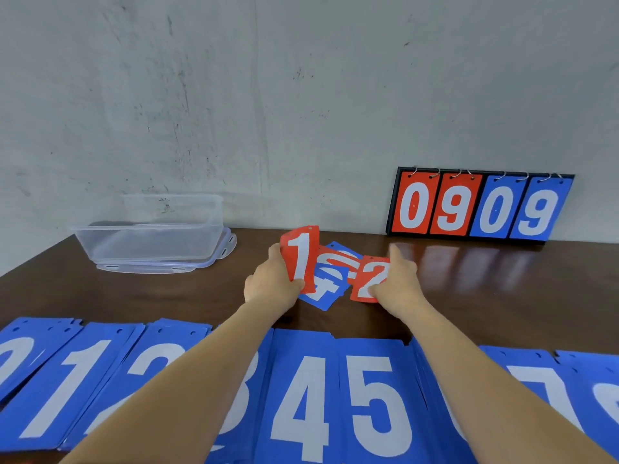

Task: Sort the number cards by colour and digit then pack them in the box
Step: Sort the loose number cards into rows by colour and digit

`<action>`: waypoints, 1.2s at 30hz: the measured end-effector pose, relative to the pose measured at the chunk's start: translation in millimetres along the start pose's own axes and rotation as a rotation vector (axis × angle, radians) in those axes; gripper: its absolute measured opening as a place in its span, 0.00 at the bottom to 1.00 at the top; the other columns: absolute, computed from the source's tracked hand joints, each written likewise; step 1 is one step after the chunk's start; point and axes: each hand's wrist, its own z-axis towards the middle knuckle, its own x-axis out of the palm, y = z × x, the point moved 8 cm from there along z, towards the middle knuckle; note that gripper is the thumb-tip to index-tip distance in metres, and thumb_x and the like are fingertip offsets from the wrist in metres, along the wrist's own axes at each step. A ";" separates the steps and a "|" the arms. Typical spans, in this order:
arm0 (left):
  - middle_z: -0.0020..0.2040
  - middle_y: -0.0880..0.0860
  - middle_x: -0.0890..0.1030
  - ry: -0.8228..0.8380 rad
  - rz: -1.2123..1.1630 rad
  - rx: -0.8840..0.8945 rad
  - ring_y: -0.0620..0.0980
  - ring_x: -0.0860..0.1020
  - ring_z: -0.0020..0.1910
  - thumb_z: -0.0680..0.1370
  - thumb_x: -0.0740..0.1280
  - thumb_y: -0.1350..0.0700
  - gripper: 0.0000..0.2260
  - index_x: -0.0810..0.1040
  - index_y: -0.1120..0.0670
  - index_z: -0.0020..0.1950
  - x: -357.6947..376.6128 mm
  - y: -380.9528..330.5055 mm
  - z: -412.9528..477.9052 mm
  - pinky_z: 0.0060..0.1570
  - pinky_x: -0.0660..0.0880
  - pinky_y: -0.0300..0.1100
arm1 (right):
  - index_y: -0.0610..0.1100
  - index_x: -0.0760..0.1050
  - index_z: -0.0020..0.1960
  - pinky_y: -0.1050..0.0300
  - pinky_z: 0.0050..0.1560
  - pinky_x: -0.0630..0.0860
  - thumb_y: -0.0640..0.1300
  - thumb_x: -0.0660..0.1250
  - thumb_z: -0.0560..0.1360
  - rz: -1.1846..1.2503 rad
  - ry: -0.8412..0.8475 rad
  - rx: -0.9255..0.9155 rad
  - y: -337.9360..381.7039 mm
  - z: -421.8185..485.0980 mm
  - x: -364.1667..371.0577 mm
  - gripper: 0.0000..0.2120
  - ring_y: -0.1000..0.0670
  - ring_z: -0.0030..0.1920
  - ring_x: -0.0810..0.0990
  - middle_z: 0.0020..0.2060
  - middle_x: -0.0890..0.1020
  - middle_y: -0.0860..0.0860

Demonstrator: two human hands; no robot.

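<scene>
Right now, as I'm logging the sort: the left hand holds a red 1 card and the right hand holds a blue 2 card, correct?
Not quite. The head view shows the right hand holding a red 2 card, not a blue one. The left hand does hold the red 1 card.

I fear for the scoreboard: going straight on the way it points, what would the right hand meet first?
Likely the wall, past bare table: the right hand, pinching the red 2 card, points just left of the scoreboard. Depth is unclear.
</scene>
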 end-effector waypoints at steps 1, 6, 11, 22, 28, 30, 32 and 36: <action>0.67 0.55 0.74 -0.005 -0.133 -0.011 0.56 0.75 0.62 0.77 0.68 0.55 0.33 0.54 0.53 0.76 -2.6 1.1 -0.8 0.57 0.73 0.48 | 0.50 0.45 0.78 0.53 0.59 0.74 0.36 0.71 0.74 0.037 -0.034 0.024 -2.9 -1.4 -3.7 0.45 0.44 0.69 0.68 0.74 0.57 0.43; 0.66 0.57 0.74 -0.057 -0.399 -0.053 0.56 0.74 0.63 0.80 0.61 0.62 0.23 0.62 0.58 0.74 -25.6 5.7 -7.0 0.51 0.73 0.43 | 0.45 0.53 0.77 0.47 0.60 0.75 0.35 0.69 0.75 0.278 -0.156 0.063 -6.9 -8.2 -23.8 0.37 0.42 0.67 0.72 0.70 0.68 0.42; 0.49 0.54 0.79 -0.105 -0.547 -0.042 0.48 0.77 0.42 0.81 0.60 0.61 0.10 0.74 0.58 0.61 -56.1 7.4 -23.1 0.38 0.73 0.38 | 0.44 0.75 0.62 0.49 0.53 0.78 0.45 0.64 0.80 0.445 -0.230 0.049 3.9 -25.1 -48.2 0.12 0.45 0.56 0.80 0.58 0.81 0.46; 0.37 0.58 0.77 -0.100 -0.655 -0.073 0.54 0.72 0.35 0.75 0.66 0.59 0.06 0.79 0.61 0.44 -119.7 41.1 -90.8 0.36 0.69 0.43 | 0.45 0.76 0.52 0.55 0.48 0.76 0.42 0.64 0.80 0.662 -0.254 0.037 21.8 -104.4 -69.7 0.03 0.50 0.49 0.78 0.48 0.78 0.51; 0.45 0.53 0.80 -0.026 -0.721 -0.059 0.49 0.78 0.38 0.79 0.63 0.60 0.06 0.74 0.55 0.55 -133.4 66.6 -136.2 0.34 0.71 0.39 | 0.47 0.73 0.46 0.61 0.40 0.75 0.44 0.65 0.79 0.737 -0.259 0.028 21.6 -166.2 -71.3 0.04 0.54 0.40 0.77 0.41 0.78 0.52; 0.46 0.54 0.80 -0.031 -0.732 -0.057 0.48 0.78 0.37 0.79 0.63 0.61 0.09 0.73 0.55 0.59 -139.9 76.7 -150.4 0.33 0.70 0.38 | 0.46 0.73 0.45 0.62 0.34 0.73 0.42 0.66 0.79 0.753 -0.266 0.049 16.3 -185.0 -70.6 0.04 0.55 0.36 0.76 0.37 0.77 0.53; 0.46 0.55 0.80 -0.043 -0.736 -0.056 0.48 0.76 0.34 0.79 0.63 0.61 0.08 0.73 0.56 0.58 -146.9 86.1 -162.9 0.33 0.71 0.39 | 0.47 0.74 0.42 0.60 0.33 0.75 0.41 0.67 0.78 0.775 -0.267 0.079 9.6 -200.8 -68.7 0.06 0.54 0.36 0.78 0.38 0.79 0.52; 0.45 0.56 0.79 -0.055 -0.736 -0.057 0.49 0.73 0.33 0.78 0.64 0.62 0.08 0.75 0.57 0.56 -163.1 100.9 -187.3 0.33 0.71 0.39 | 0.47 0.75 0.38 0.61 0.32 0.74 0.40 0.68 0.76 0.773 -0.270 0.077 4.4 -237.6 -64.5 0.09 0.54 0.35 0.78 0.37 0.80 0.52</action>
